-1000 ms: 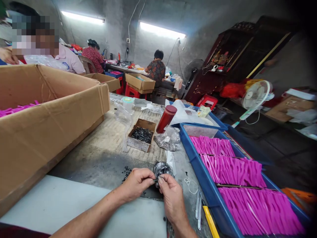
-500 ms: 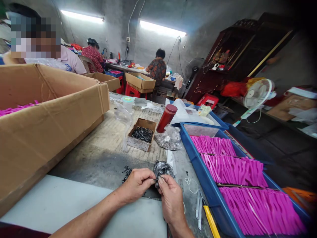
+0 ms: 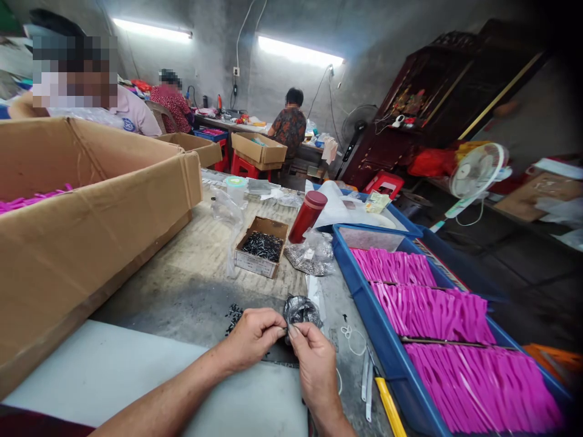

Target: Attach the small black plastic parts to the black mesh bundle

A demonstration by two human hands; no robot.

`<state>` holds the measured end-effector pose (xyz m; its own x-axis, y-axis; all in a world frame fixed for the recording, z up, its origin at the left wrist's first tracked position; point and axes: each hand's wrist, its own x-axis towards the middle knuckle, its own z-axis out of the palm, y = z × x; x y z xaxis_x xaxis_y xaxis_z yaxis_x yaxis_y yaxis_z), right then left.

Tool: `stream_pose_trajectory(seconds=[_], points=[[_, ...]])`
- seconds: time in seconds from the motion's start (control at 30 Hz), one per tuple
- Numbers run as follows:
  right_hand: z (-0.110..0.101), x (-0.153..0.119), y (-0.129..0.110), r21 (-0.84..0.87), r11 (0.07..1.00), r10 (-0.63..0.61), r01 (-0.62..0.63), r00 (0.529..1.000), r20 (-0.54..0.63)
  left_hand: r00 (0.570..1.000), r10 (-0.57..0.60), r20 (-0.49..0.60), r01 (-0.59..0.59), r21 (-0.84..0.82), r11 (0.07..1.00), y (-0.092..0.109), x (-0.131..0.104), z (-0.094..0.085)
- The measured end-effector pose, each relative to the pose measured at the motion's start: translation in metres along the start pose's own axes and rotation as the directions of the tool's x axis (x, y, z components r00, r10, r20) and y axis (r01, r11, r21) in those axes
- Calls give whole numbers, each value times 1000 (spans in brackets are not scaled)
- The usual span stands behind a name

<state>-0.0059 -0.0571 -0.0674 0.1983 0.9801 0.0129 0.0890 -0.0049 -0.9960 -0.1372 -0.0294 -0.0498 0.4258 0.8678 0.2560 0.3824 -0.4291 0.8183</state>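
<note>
Small dark piece (image 3: 287,328) sits between the two hands' fingertips, above the dark work area; too small and partly covered to say exactly what it is. Left hand (image 3: 255,337): thumb and index closed in a pinch on it, other fingers curled in. Right hand (image 3: 316,359): thumb and index pinched on the piece from the other side, fingertips meeting or nearly meeting the left's. Just beyond the fingertips, a crumpled black plastic bag (image 3: 302,308). Loose black bits (image 3: 234,318) beyond the left hand. Pale sheet (image 3: 150,367) under the forearms. Further out: small carton (image 3: 255,264) of black pins (image 3: 262,246), red canister (image 3: 308,217), clear bag (image 3: 312,255) of small bits. Right side: white string (image 3: 354,340), metal strips (image 3: 367,382), yellow handle (image 3: 390,408), then blue tray (image 3: 390,346) with magenta strips (image 3: 435,312) in three rows. Large cardboard box (image 3: 100,230) at left; three people seated behind.
</note>
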Motion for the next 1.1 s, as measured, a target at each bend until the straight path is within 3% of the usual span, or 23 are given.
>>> stream_pose_trajectory(seconds=[0.83, 1.1], points=[[0, 2, -4, -27, 1000, 4, -3, 999, 42, 1000, -28, -9, 27, -42, 999, -2, 2, 0], [-36, 17, -5, -216, 973, -96, 78, 993, -73, 969, -218, -121, 199, -151, 968, -5, 4, -15]])
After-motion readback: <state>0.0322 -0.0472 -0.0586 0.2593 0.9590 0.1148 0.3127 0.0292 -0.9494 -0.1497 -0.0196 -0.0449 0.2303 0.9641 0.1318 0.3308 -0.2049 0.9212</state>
